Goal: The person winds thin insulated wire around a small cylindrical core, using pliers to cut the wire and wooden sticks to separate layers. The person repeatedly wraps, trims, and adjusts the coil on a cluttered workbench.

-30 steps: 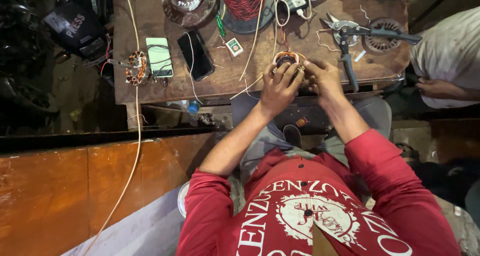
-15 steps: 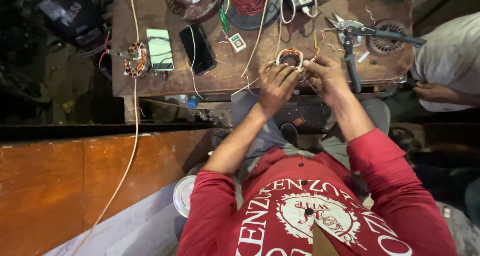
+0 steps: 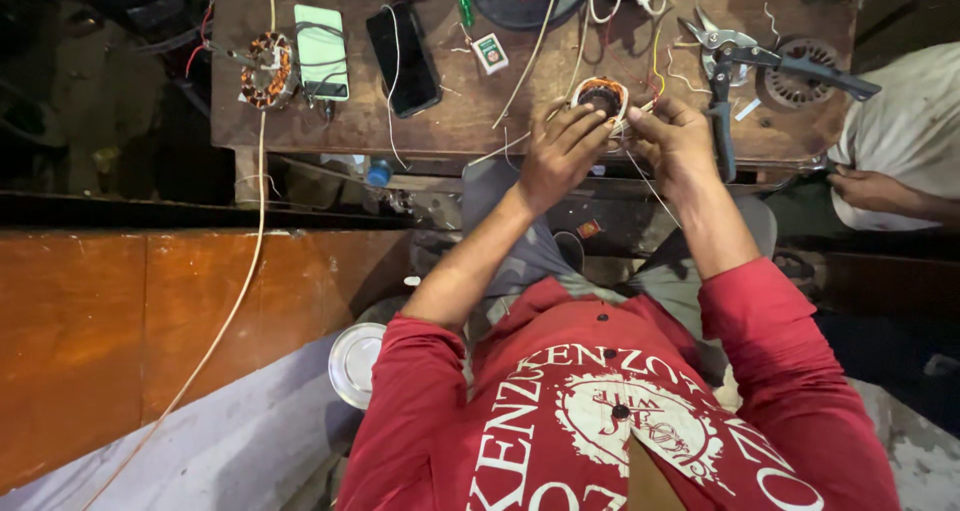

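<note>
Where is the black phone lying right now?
The black phone lies face up on the wooden table, upper left in the head view, between a pale green phone and a small card.

Motor stator (image 3: 601,97): small round ring core, pale outer rim, copper-orange wire windings around a dark central opening. Lies flat on the near edge of the wooden workbench, opening upward. Held from both sides: left hand (image 3: 558,153) fingertips rest on its near-left rim, right hand (image 3: 676,141) fingers just beside its right rim. Thin loose lead wires (image 3: 655,66), yellow and pale, rise from its far right side, beyond the right fingers.
</note>
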